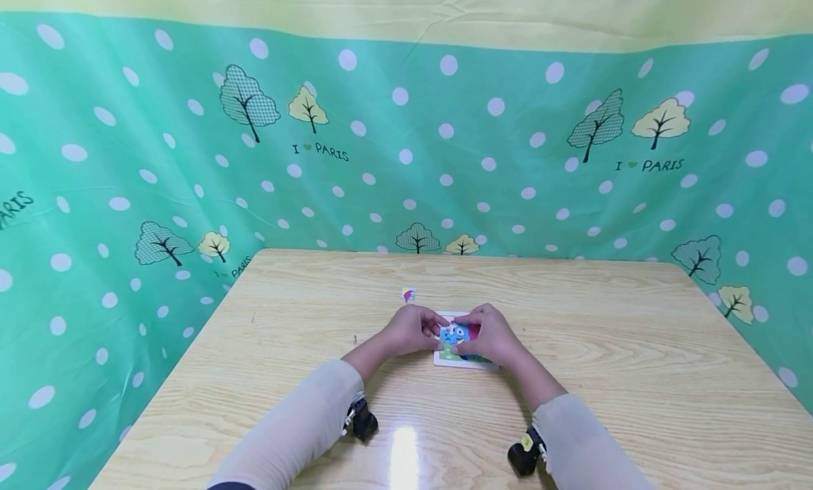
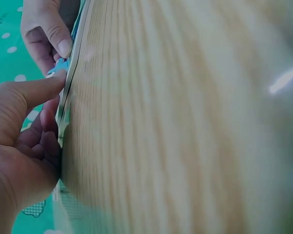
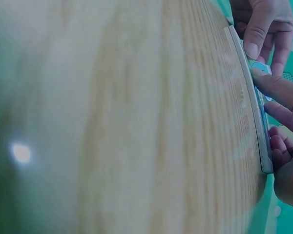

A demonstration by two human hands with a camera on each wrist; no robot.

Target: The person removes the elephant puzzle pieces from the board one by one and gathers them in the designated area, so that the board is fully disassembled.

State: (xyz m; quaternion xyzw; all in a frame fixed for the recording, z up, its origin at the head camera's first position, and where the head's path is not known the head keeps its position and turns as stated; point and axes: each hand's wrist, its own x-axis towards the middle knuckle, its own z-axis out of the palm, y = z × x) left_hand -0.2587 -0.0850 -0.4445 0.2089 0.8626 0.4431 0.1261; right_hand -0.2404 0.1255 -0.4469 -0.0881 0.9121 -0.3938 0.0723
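A flat picture puzzle in a white-rimmed tray (image 1: 451,364) lies on the table under both hands. Over it, a blue puzzle piece (image 1: 452,334) with a cartoon face is held between the two hands. My left hand (image 1: 409,330) pinches its left side with thumb and fingers. From the other side my right hand (image 1: 494,339) grips it, thumb at the lower edge and index finger at the upper. In the right wrist view both thumbs meet close together at the piece (image 3: 261,67). Part of the tray is hidden behind the right hand.
One loose puzzle piece (image 1: 408,294) with pink and yellow on it lies behind the left hand. The wooden table (image 1: 305,405) ends at a green dotted curtain (image 1: 381,172) at the back and sides. Dark cameras (image 1: 363,421) are strapped to both wrists.
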